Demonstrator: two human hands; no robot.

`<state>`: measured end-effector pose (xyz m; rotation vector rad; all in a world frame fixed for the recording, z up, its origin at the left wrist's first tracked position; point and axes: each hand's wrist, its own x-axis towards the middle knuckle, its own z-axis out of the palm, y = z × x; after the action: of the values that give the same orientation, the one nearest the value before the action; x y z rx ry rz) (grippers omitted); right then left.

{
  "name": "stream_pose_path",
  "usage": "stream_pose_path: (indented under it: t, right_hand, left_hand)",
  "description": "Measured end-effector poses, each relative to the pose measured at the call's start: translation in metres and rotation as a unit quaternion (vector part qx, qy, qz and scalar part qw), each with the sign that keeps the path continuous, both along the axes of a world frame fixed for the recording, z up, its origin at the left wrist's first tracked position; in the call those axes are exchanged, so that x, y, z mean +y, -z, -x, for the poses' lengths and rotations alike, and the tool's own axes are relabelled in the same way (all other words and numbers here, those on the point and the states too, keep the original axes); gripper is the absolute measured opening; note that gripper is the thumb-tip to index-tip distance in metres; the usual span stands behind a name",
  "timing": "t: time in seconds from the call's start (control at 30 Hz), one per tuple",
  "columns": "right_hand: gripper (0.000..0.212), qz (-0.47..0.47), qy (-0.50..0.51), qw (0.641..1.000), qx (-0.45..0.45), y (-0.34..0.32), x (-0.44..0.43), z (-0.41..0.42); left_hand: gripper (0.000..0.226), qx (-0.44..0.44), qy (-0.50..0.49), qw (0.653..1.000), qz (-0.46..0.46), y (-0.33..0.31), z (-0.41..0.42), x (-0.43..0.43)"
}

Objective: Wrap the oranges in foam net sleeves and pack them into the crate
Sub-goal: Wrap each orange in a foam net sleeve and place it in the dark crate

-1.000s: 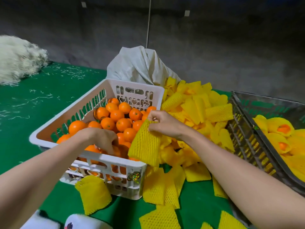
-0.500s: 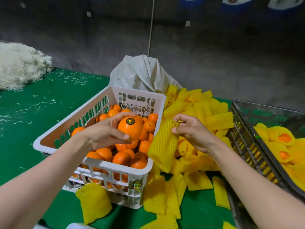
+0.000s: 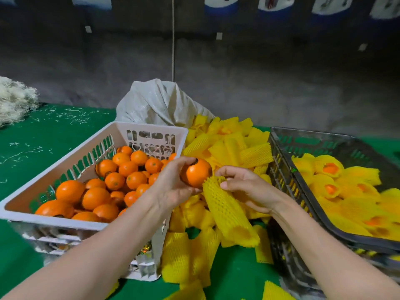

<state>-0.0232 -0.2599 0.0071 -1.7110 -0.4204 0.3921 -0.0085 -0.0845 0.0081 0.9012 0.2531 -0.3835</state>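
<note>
Here the left hand (image 3: 171,187) is clamped on an orange (image 3: 195,173), thumb on top and fingers beneath, holding it just right of the white basket (image 3: 151,128) it presumably came out of. The orange touches the upper mouth of a yellow sleeve (image 3: 229,211), which the right hand (image 3: 244,187) pinches at the rim with fingertips closed on the foam. That pinch seems meant to keep the mouth open — the sleeve hangs slack below it, its lower end gaping toward the camera — so the fruit can be pushed in. The orange is not yet inside, so I judge this the start of the wrapping step.

Right of the basket lies a loose heap of spare sleeves (image 3: 227,144), some spilling onto the green table (image 3: 43,135) in front of it. Farther right stands the dark crate (image 3: 313,135), already holding wrapped oranges (image 3: 329,172) (their tops show through the foam). Behind the basket sits a white sack (image 3: 155,102), and well to its left a pile of pale shreds (image 3: 15,98).

Nothing blocks the way from hands to crate; only its near wall must be cleared, and the heap could snag the dangling sleeve.
</note>
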Motion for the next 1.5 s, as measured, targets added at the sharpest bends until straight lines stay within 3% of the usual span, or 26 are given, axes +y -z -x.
stream_pose_path:
  t: [0.07, 0.17, 0.23, 0.33, 0.37, 0.57, 0.63, 0.7, 0.8, 0.87, 0.93, 1.03, 1.13, 1.23, 1.4, 1.5]
  right_hand:
    - [0.018, -0.047, -0.031, 0.998, 0.037, 0.003, -0.006, 0.006]
    - [0.016, -0.088, -0.061, 0.991, 0.074, 0.008, -0.011, 0.013]
    - [0.021, -0.027, -0.032, 0.999, 0.031, 0.011, -0.016, 0.012]
    - [0.017, 0.060, 0.068, 0.992, -0.082, 0.014, -0.028, 0.006]
    - [0.015, 0.078, 0.102, 0.984, -0.120, 0.015, -0.033, 0.004]
    - [0.009, 0.067, 0.230, 0.945, -0.224, 0.035, -0.025, 0.008]
    - [0.028, 0.070, 0.254, 0.929, -0.260, 0.042, -0.019, 0.012]
    - [0.042, 0.070, 0.286, 0.913, -0.281, 0.046, -0.014, 0.014]
    - [0.016, 0.006, 0.325, 0.908, -0.264, 0.048, -0.004, 0.016]
    - [0.008, -0.035, 0.333, 0.909, -0.248, 0.050, 0.003, 0.016]
    - [0.009, -0.071, 0.346, 0.911, -0.214, 0.051, 0.008, 0.017]
    - [0.036, -0.067, 0.344, 0.923, -0.158, 0.053, 0.009, 0.014]
    - [0.036, -0.020, 0.309, 0.925, -0.220, 0.055, 0.001, 0.013]
    - [0.025, -0.044, 0.312, 0.908, -0.275, 0.045, -0.011, 0.003]
    - [0.027, -0.137, 0.287, 0.927, -0.198, 0.033, -0.019, -0.010]
    - [0.043, -0.165, 0.229, 0.949, -0.142, 0.043, -0.018, -0.008]
  left_hand:
    - [0.011, 0.021, -0.027, 0.999, 0.028, 0.002, 0.005, -0.019]
    - [0.031, 0.064, 0.012, 0.994, 0.089, 0.010, 0.017, -0.041]
    - [0.035, 0.092, 0.043, 0.988, 0.117, 0.019, 0.023, -0.051]
    - [0.026, 0.090, 0.003, 0.983, 0.158, 0.026, 0.026, -0.061]
    - [0.033, 0.077, -0.011, 0.985, 0.153, 0.029, 0.026, -0.062]
    - [0.047, 0.017, -0.013, 0.996, 0.083, 0.036, 0.026, -0.075]
    - [0.052, 0.014, 0.003, 0.996, 0.087, 0.035, 0.026, -0.072]
    - [0.056, -0.045, 0.040, 0.996, 0.067, 0.038, 0.027, -0.066]
    - [0.069, -0.154, 0.019, 0.987, -0.040, 0.050, 0.026, -0.063]
    - [0.070, -0.148, -0.037, 0.988, -0.007, 0.053, 0.026, -0.065]
    - [0.066, -0.114, -0.068, 0.989, 0.070, 0.057, 0.022, -0.068]
    - [0.053, -0.078, -0.033, 0.984, 0.158, 0.057, 0.019, -0.068]
    - [0.053, -0.085, -0.011, 0.989, 0.124, 0.061, 0.015, -0.067]
    - [0.054, -0.088, -0.016, 0.992, 0.085, 0.063, 0.015, -0.064]
    - [0.059, -0.128, 0.075, 0.989, 0.027, 0.058, 0.019, -0.059]
    - [0.069, -0.123, 0.067, 0.989, 0.038, 0.055, 0.015, -0.060]
